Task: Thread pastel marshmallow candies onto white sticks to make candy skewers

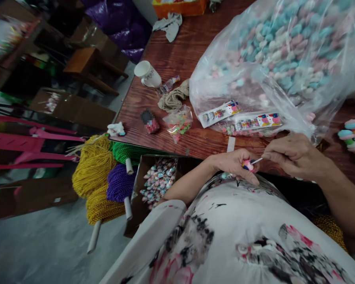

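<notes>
From where I stand, the person's left hand (235,163) is curled around a small, colourful lollipop (247,165), held just in front of their belly at the near edge of the table (201,35). The right hand (292,154) comes in from the other side, fingertips pinched on the end of its thin white stick (257,161). Beyond the hands, a big clear plastic bag (263,86) bulges with blue, pink and white candies (272,51), with printed wrappers (219,112) lying against its near side. To the left of those sit a little bag of orange and green sweets (179,124), a crumpled beige cloth (174,96) and a white mug (148,74). Below the table edge, by the left forearm, an open cardboard box (139,215) holds a heap of lollipops (158,181) beside yellow cord (94,169).
</notes>
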A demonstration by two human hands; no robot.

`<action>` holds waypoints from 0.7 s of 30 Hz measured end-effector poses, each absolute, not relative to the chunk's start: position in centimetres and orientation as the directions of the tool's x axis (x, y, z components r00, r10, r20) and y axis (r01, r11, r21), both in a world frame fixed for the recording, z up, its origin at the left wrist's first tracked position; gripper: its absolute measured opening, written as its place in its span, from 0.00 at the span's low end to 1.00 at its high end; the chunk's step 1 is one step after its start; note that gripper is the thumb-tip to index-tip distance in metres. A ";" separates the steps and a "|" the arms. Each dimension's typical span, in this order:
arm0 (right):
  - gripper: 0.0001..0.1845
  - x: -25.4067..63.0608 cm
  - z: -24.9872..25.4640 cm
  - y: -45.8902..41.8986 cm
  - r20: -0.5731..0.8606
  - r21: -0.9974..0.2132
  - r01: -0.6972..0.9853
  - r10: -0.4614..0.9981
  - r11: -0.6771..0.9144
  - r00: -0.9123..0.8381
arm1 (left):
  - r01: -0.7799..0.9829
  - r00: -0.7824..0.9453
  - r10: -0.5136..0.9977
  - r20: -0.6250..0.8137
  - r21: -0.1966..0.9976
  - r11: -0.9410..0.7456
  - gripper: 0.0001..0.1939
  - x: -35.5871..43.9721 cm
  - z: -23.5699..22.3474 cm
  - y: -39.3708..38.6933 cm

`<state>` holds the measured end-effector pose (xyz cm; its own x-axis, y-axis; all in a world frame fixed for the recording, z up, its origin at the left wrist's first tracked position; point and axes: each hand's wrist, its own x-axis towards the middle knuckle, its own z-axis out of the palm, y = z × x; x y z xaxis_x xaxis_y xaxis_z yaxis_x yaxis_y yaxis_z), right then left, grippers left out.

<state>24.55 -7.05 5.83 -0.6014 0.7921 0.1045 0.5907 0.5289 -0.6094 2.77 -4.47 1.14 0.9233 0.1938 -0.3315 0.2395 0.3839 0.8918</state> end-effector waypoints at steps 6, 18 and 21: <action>0.12 22.3 4.5 -9.1 0.273 -0.359 0.582 0.678 0.730 -0.682 | 0.215 0.918 0.247 -0.311 0.912 0.349 0.19 4.0 0.5 -5.0; 0.17 25.4 6.1 -6.1 0.222 -0.540 0.610 0.798 0.579 -0.560 | 0.049 0.749 0.589 -0.304 0.912 0.408 0.21 3.0 2.7 -5.4; 0.15 23.8 5.7 -6.2 0.223 -0.507 0.633 0.798 0.585 -0.560 | -0.022 0.608 0.759 -0.234 0.951 0.310 0.24 3.8 2.1 -6.3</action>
